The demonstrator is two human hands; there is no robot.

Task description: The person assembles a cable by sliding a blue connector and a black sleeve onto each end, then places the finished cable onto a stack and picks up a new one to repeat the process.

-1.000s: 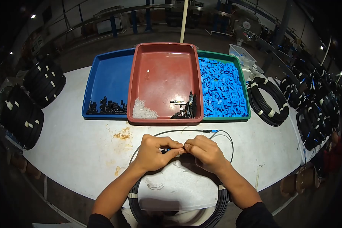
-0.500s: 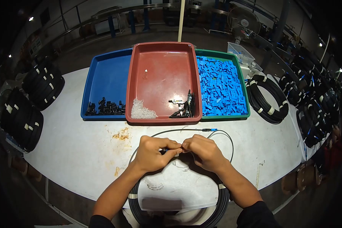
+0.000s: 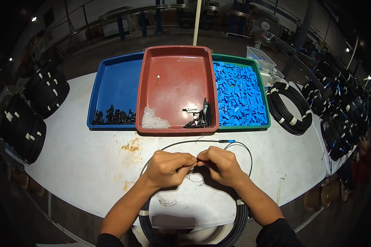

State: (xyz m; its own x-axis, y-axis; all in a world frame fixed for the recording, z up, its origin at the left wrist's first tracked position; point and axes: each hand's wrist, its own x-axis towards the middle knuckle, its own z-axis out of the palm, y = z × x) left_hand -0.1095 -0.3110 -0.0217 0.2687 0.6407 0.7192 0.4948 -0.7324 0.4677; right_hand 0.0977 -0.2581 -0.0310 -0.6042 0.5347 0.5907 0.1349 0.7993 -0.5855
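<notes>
My left hand (image 3: 169, 166) and my right hand (image 3: 222, 164) meet over the table, fingertips nearly touching. Both are closed in a pinch on a thin black cable (image 3: 196, 163), of which only a small dark bit shows; the fingers cover the rest. Below and around them lies a coil of black cable (image 3: 243, 218), bound with white ties and hanging over the table's near edge. One cable end, with a black boot and a blue connector (image 3: 231, 141), rests on the table just beyond my hands.
Ahead stand a blue tray (image 3: 119, 82) with black parts, a red tray (image 3: 177, 78) with clear and black pieces, and a green tray (image 3: 264, 103) full of blue connector parts. Black cable coils (image 3: 290, 108) lie right, more coils (image 3: 22, 127) left, on the white table (image 3: 90, 164).
The fingers of my left hand have curled in closer, and the blue and black bit that showed beneath them is now hidden. My right hand has barely moved.
</notes>
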